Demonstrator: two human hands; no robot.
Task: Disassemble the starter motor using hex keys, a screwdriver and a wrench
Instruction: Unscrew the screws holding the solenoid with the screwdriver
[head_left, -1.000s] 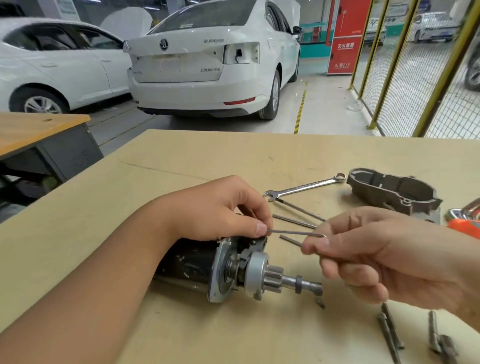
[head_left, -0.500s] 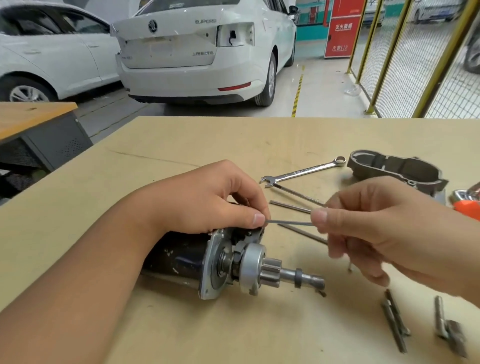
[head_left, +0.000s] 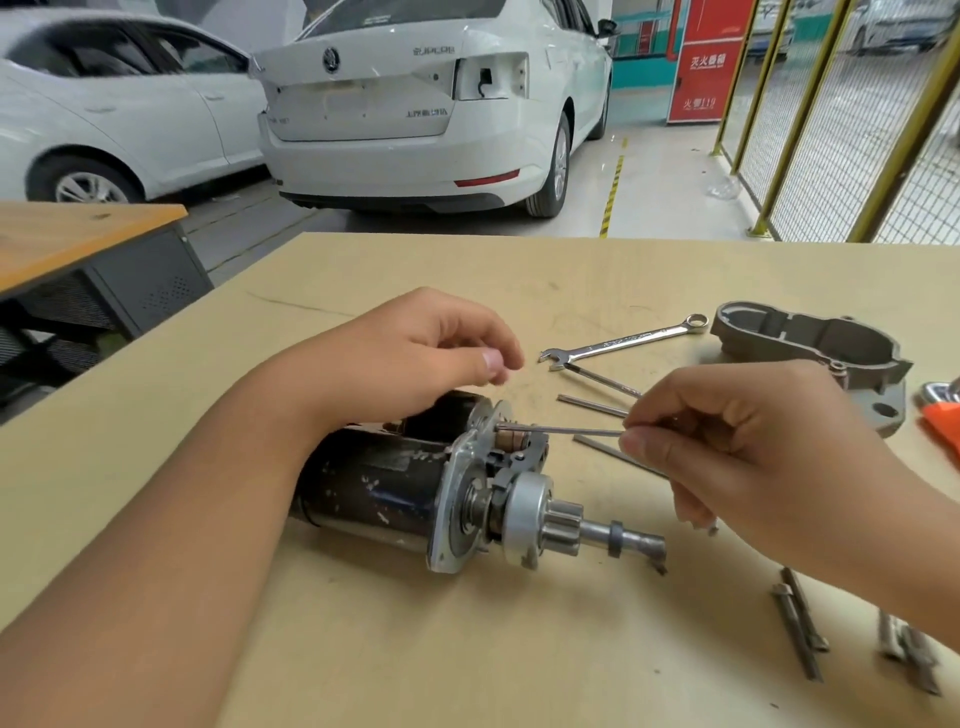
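The starter motor (head_left: 384, 483) lies on its side on the table, black body to the left, its pinion gear and shaft (head_left: 597, 535) pointing right. My right hand (head_left: 743, 457) pinches a thin hex key (head_left: 566, 430) whose tip sits at the upper part of the motor's end plate. My left hand (head_left: 415, 358) hovers just above the back of the motor with loosely curled fingers, holding nothing. A combination wrench (head_left: 623, 343) lies farther back on the table.
The removed grey nose housing (head_left: 810, 348) rests at the right, with an orange-handled tool (head_left: 940, 421) beside it. Loose hex keys (head_left: 592, 405) lie behind my right hand, long bolts (head_left: 800, 623) at the front right. White cars and a yellow fence stand beyond the table.
My left hand has let go of the hex key and lifted off the motor. My right hand alone now holds the key at the end plate.
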